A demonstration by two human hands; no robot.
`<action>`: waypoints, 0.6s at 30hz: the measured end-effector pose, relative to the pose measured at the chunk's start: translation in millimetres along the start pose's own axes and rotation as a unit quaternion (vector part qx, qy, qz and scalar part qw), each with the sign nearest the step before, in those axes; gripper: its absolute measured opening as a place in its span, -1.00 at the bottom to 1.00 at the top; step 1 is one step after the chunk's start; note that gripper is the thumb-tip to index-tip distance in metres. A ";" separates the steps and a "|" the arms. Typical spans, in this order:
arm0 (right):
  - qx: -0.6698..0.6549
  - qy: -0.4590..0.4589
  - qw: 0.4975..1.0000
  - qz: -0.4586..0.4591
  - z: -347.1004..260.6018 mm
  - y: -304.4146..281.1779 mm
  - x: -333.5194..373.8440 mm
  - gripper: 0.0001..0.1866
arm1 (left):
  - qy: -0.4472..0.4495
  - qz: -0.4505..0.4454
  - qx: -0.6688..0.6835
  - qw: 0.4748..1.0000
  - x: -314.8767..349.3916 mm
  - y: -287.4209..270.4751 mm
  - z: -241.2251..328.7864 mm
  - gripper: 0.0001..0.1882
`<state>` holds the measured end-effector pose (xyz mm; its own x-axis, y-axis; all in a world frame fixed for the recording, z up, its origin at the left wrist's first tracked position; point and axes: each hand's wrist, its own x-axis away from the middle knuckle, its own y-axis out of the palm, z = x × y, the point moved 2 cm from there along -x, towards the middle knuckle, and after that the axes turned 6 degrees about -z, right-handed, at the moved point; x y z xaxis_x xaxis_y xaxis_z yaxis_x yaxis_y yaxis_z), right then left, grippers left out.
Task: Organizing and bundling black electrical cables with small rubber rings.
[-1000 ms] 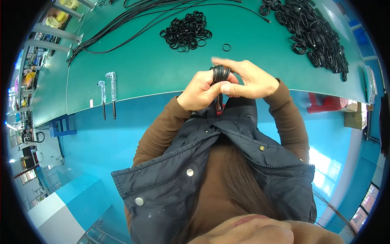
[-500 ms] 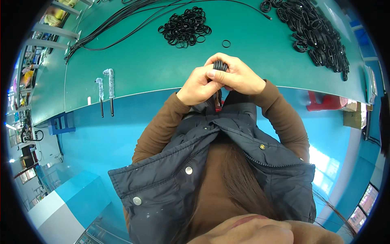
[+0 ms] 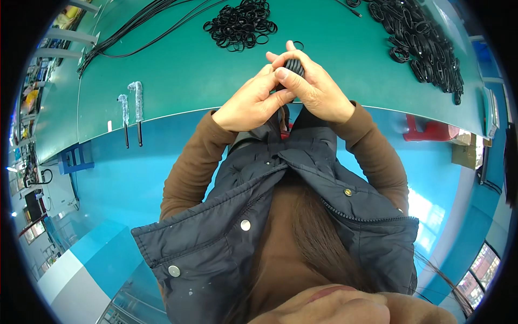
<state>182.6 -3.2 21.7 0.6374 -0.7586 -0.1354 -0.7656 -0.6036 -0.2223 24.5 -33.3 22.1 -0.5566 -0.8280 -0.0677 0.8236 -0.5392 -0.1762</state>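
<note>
Head view: left hand (image 3: pixel 253 100) and right hand (image 3: pixel 318 89) are closed together around a tightly wound black coil of cable (image 3: pixel 294 66), held up close to the near edge of the smooth green table (image 3: pixel 178 89). Risk, as I judge it: should either thumb slacken, the loops could spring apart or drop over that edge. A thin, black, rubber-like ring (image 3: pixel 302 45) lies just beyond the grip, contact uncertain; a stray knuckle could knock it left, into the pile of small black rings (image 3: pixel 243 26).
</note>
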 end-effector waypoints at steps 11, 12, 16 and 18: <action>0.114 -0.117 0.986 0.031 -12.9 -16.6 8.4 -0.57 | -0.010 -0.029 0.216 0.976 3.9 11.3 -4.7 -0.83; 0.275 -0.188 0.940 0.078 -14.8 -17.7 7.8 -0.57 | -0.019 -0.025 0.241 0.970 4.3 11.9 -6.9 -0.83; 0.437 -0.253 0.848 0.160 -12.7 -9.3 13.7 -0.57 | -0.025 -0.027 0.253 0.967 4.7 13.3 -13.8 -0.83; 0.447 -0.255 0.835 0.196 -11.6 -3.3 16.8 -0.56 | -0.021 -0.030 0.240 0.970 4.9 13.7 -15.6 -0.83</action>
<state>194.8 -16.8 31.3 0.4822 -0.5147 -0.7089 -0.6987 0.2622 -0.6656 31.3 -42.4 4.1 -0.6088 -0.7928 -0.0287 0.7513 -0.5877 0.3003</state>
